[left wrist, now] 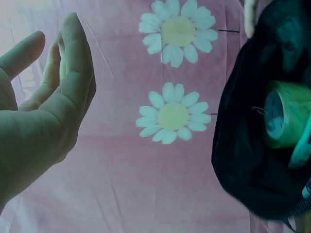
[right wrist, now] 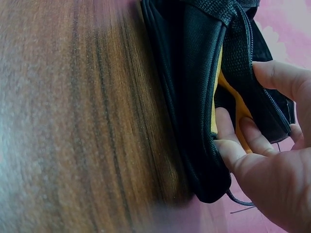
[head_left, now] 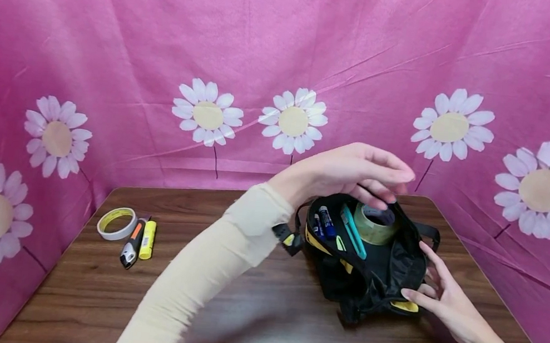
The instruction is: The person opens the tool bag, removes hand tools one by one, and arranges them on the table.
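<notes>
A black and yellow zip bag (head_left: 374, 282) stands with its mouth open on the right part of the table. Inside it are a wide roll of clear tape (head_left: 376, 233), a teal box cutter (head_left: 353, 233), blue capped tubes (head_left: 327, 223) and a small green-and-white item (head_left: 340, 244). Above the bag's mouth is my left hand (head_left: 355, 171), fingers loosely bent, holding nothing; the left wrist view shows the same hand (left wrist: 58, 107) apart from the bag. My right hand (head_left: 450, 301) grips the bag's near right rim, thumb on the outside and fingers tucked among the folds (right wrist: 243, 107).
On the left of the wooden table (head_left: 90, 297) lie a white tape roll (head_left: 104, 229) with a yellow core, a grey and orange utility knife (head_left: 132, 243) and a yellow tube (head_left: 147, 240). A pink cloth (head_left: 258, 41) with daisies hangs behind and at both sides.
</notes>
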`<state>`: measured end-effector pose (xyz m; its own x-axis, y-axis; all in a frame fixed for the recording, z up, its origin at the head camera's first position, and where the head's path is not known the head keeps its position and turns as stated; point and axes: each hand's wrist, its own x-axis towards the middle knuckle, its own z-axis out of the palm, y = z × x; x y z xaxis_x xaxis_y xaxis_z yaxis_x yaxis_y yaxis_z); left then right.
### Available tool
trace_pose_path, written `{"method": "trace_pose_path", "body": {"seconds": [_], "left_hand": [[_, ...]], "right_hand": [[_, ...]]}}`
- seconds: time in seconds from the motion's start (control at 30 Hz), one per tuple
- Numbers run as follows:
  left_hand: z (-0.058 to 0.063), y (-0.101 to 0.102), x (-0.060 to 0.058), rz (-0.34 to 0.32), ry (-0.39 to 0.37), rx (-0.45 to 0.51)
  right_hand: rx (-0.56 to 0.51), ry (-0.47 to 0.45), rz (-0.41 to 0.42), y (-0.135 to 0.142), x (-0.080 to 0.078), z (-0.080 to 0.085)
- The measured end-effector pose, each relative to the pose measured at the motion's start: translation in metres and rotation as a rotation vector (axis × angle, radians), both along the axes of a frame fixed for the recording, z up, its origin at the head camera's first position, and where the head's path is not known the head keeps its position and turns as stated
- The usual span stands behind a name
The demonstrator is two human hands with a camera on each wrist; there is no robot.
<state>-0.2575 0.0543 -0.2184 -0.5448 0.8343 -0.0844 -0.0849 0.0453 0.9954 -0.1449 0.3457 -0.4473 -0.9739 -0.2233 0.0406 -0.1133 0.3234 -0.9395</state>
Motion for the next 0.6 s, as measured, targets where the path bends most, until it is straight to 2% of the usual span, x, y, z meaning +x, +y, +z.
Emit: {"method": "trace_pose_path", "body": {"seconds": [0.13, 0.23, 0.43, 0.6], "left_hand": [[-0.003, 0.026, -0.015, 0.063, -0.016, -0.017], [-0.014, 0.042, -0.028, 0.126, -0.068, -0.004], [-0.046, 0.061, -0.05, 0.237, -0.178, 0.034], [-0.082, 0.061, -0.069, 0.291, -0.231, 0.023]], "right_hand": [[-0.013, -0.004, 0.005, 0.001, -0.001, 0.0], [-0.025, -0.006, 0.009, 0.002, -0.001, 0.0], [-0.03, -0.021, 0.007, 0.002, 0.0, -0.001], [-0.037, -0.029, 0.009, -0.001, 0.0, -0.001]]}}
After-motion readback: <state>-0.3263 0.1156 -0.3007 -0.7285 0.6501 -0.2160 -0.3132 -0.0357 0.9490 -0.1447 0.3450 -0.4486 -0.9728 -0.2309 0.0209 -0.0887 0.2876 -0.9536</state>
